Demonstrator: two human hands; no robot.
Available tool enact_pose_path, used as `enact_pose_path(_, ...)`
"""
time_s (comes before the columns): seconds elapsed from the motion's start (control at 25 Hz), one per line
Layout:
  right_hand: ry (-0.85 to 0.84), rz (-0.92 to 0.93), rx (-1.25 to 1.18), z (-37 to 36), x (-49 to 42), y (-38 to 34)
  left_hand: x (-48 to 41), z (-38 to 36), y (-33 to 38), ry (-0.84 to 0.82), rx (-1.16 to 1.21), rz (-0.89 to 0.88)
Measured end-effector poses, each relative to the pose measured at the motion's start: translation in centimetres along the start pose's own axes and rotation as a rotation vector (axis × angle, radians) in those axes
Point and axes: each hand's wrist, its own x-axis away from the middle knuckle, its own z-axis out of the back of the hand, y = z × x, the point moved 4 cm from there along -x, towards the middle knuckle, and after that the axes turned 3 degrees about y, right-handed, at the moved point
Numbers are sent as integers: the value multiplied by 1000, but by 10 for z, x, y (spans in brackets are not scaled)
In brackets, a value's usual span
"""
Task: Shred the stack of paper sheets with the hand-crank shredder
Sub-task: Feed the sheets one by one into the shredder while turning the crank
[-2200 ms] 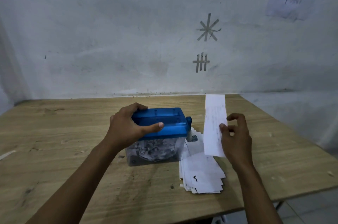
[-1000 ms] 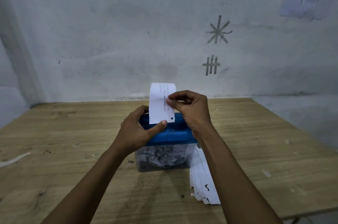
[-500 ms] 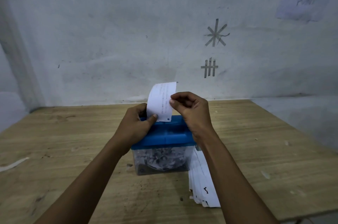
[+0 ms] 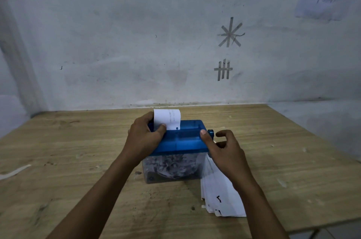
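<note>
The hand-crank shredder (image 4: 181, 141), a blue lid on a clear bin full of shreds, stands mid-table. A narrow white paper strip (image 4: 168, 118) stands upright in the left part of its slot. My left hand (image 4: 143, 139) grips the lid's left end, and its thumb presses the strip's lower edge. My right hand (image 4: 224, 150) is at the lid's right end with its thumb on the lid top. Its fingers curl loosely beside the blue crank (image 4: 210, 133), and no grip on the crank shows. The stack of paper sheets (image 4: 220, 197) lies right of the bin, partly under my right forearm.
The wooden table (image 4: 78, 160) meets a grey wall at the back, and its right edge (image 4: 312, 141) runs diagonally. A white paper scrap (image 4: 14, 172) lies at the far left, and small bits are scattered on the right. Tape marks (image 4: 229, 32) are on the wall.
My right hand let go of the strip and moved right to the crank end. The strip now stands lower in the slot. My left hand stayed on the lid.
</note>
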Motion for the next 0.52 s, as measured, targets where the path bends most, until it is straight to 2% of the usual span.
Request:
enact_pose_path(0.2,7,-10,120,6,2,-8,1,-1,1,-1,-15,2)
enact_pose_path(0.4,46,245,309,9,-1,-29,1,-3,2,3,-21,4)
enact_pose_path(0.52,44,270,466,14,-10,-37,1,-3,1,11,-29,-3)
